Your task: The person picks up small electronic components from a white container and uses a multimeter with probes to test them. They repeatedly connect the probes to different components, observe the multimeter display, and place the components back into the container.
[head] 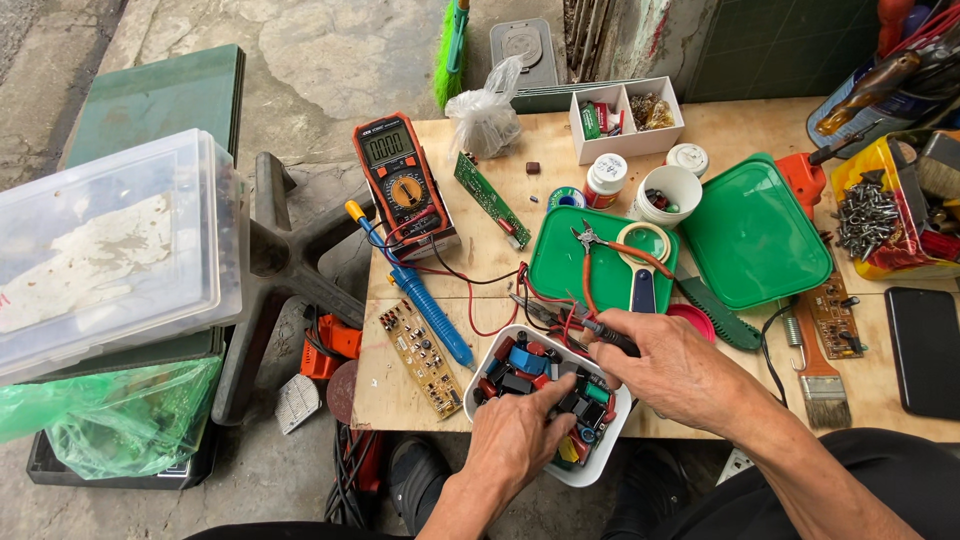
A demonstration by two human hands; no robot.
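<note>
My left hand (520, 430) reaches into a white tray (585, 472) full of small red, blue and black electronic parts, its fingertips pinching among them. My right hand (668, 368) rests on the tray's far right rim and grips black and red meter probes (612, 337). Their red and black leads (470, 290) run left to an orange and black multimeter (403, 182) lying at the table's left.
A blue desoldering pump (425, 305), a tan circuit board (422, 357) and a green board (488, 197) lie left of the tray. Behind it are green lids (752, 235), orange cutters (605, 250), tape, white jars, a paintbrush (818, 372), a phone (925, 350) and a screw bin (870, 215). A clear storage box (105, 250) stands left.
</note>
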